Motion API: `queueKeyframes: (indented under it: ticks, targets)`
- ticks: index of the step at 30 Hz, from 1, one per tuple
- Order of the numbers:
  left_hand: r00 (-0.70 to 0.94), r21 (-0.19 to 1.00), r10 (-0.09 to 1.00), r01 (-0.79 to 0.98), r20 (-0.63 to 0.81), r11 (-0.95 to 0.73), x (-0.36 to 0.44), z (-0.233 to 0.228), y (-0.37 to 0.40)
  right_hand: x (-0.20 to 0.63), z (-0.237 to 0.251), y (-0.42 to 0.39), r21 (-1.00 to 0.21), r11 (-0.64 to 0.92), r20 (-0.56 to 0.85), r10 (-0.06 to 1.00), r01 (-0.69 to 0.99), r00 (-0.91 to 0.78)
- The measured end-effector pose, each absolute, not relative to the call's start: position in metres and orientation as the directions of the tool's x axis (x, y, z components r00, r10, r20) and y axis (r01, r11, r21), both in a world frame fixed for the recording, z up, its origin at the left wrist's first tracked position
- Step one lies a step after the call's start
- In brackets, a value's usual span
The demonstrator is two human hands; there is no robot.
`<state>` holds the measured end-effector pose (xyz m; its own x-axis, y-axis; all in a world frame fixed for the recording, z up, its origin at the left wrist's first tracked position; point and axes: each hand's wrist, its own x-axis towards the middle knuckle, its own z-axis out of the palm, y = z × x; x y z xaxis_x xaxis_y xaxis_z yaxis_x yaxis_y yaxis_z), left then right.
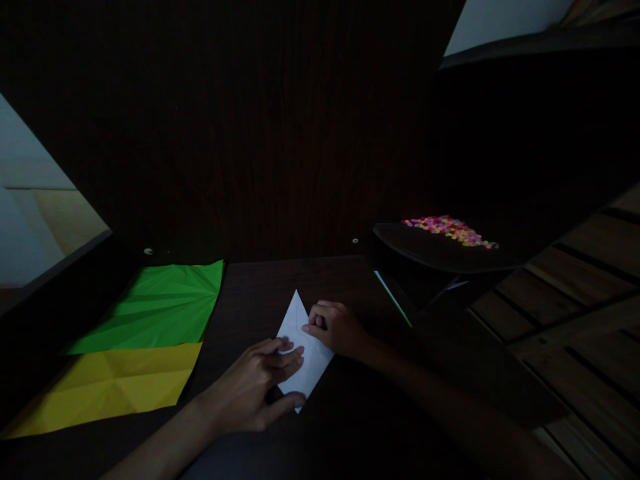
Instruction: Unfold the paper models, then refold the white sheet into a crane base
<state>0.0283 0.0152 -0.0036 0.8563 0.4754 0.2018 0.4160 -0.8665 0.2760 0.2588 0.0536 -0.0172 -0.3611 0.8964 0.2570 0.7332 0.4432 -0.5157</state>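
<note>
A white sheet of paper (309,363), folded to a kite-like diamond, lies on the dark wooden desk (255,287) with one point away from me. My left hand (257,383) rests on its left and lower part, fingers spread and pressing it down. On the upper right edge sits my right hand (337,327), its fingers curled and the thumb against the paper. Whether the right fingers pinch a layer of the paper is hard to see. A crease line runs down from the top point.
Left of my hands lie a creased green paper (160,303) and a creased yellow paper (115,387). A thin pale-green strip (393,298) lies to the right. Small colourful pieces (453,230) are heaped on a dark shelf (425,253). A dark panel (280,133) rises behind.
</note>
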Motion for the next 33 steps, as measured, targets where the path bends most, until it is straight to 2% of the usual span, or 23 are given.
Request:
queueKeyframes:
  ticks: [13, 17, 21, 28, 33]
  targets:
    - [0.855, 0.262, 0.495, 0.447, 0.156, -0.855, 0.027, -0.008, 0.014, 0.259, -0.017, 0.054, -0.534, 0.441, 0.246, 0.897, 0.721, -0.366]
    - [0.856, 0.28, 0.486, 0.43, 0.177, -0.858, 0.027, -0.008, 0.015, 0.258, -0.017, 0.054, -0.533, 0.44, 0.246, 0.898, 0.723, -0.365]
    - [0.867, 0.246, 0.459, 0.41, 0.194, -0.878, 0.027, -0.01, 0.016, 0.258, -0.017, 0.054, -0.526, 0.449, 0.261, 0.893, 0.722, -0.366]
    - [0.823, 0.228, 0.437, 0.376, 0.364, -0.898, 0.026, -0.019, 0.013, 0.259, -0.016, 0.054, -0.542, 0.447, 0.262, 0.894, 0.712, -0.362]
    - [0.834, 0.213, 0.447, 0.396, 0.322, -0.893, 0.026, -0.018, 0.014, 0.261, -0.018, 0.055, -0.54, 0.436, 0.243, 0.9, 0.72, -0.363]
